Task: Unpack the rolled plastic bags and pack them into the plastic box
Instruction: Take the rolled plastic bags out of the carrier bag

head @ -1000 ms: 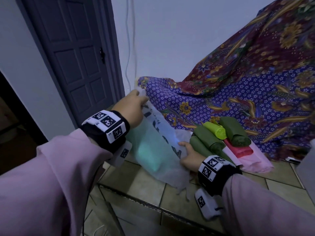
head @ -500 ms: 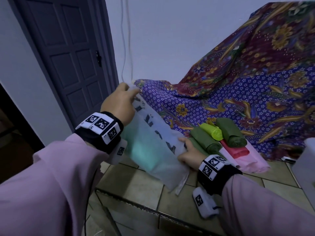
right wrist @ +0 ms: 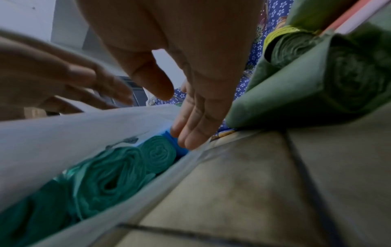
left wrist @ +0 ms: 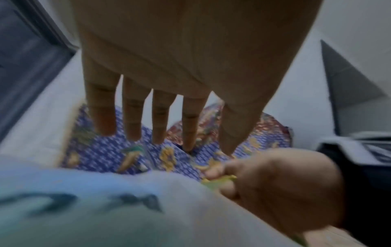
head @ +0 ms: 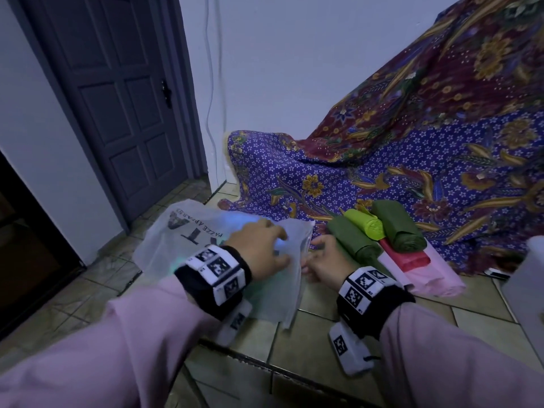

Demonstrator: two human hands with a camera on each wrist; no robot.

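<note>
A white see-through package point(head: 188, 240) with dark print lies flat on the tiled floor. Teal rolled bags point(right wrist: 110, 175) and a blue roll point(right wrist: 180, 150) show inside its open end. My left hand point(head: 265, 245) lies over the package with its fingers point(left wrist: 160, 117) straight and spread. My right hand point(head: 321, 254) is at the package mouth, its straight fingers point(right wrist: 190, 133) touching the blue roll. Right of it lie two dark green rolls point(head: 353, 240), a lime roll point(head: 365, 225), a red roll point(head: 406, 257) and a pink one point(head: 432, 275). The white plastic box point(head: 530, 290) shows at the right edge.
A patterned purple and maroon cloth point(head: 412, 160) is draped behind the rolls, up the wall. A dark door point(head: 117, 107) stands at the left and a cable point(head: 212, 83) hangs down the wall. A dark floor groove point(head: 265, 363) runs in front of me.
The package was held up at a tilt by both hands; now it lies on the floor. My left hand has let go of its top end and come down over it.
</note>
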